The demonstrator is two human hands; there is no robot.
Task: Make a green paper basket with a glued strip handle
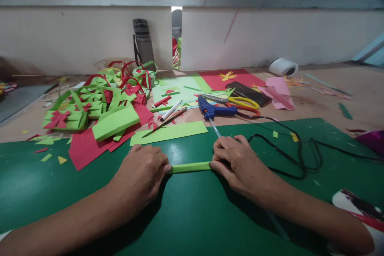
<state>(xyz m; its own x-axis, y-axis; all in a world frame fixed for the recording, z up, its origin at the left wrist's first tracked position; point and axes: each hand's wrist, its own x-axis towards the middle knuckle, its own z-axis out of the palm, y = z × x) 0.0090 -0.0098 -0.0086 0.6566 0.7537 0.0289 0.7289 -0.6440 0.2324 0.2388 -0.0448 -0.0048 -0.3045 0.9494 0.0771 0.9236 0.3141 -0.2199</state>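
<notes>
A narrow, folded strip of light green paper (192,167) stretches level between my two hands, just over the green mat. My left hand (144,174) is closed, pinching the strip's left end between thumb and fingers. At the other end, my right hand (238,164) pinches it the same way. Both tips of the strip are hidden under the fingers. Beyond the hands lies a flat light green paper piece (171,133). A blue glue gun (214,109) rests just past my right hand, a clear glue stick (214,127) showing toward it.
Green and red paper baskets (99,96) are heaped at the back left, before a grey bottle (144,42). Scissors with yellow handles (243,102), a dark phone (249,93) and a white roll (283,67) lie behind. A black cord (300,148) loops over the green mat (39,192).
</notes>
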